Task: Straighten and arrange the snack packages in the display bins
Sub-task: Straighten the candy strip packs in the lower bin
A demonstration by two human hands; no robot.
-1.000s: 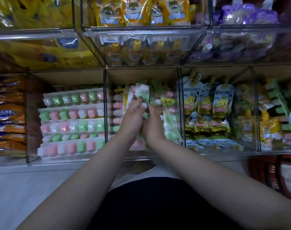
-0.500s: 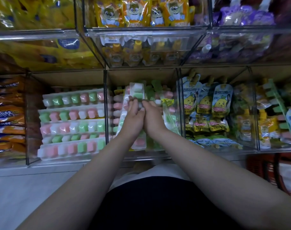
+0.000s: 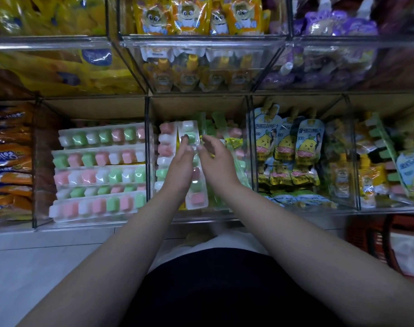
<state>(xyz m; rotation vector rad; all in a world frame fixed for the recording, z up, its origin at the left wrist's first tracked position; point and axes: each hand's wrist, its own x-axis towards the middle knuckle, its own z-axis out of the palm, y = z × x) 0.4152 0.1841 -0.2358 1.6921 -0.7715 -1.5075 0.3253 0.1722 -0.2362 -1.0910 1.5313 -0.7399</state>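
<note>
Jelly-cup strip (image 3: 196, 199) lies in the middle display bin (image 3: 213, 216), its long axis running front to back, straight away from the person. It sits between the two hands. The left hand (image 3: 178, 167) lays fairly straight fingers on its far end. The right hand (image 3: 216, 162) is just beside its right edge, fingers blurred, so I cannot tell whether it grasps anything.
</note>
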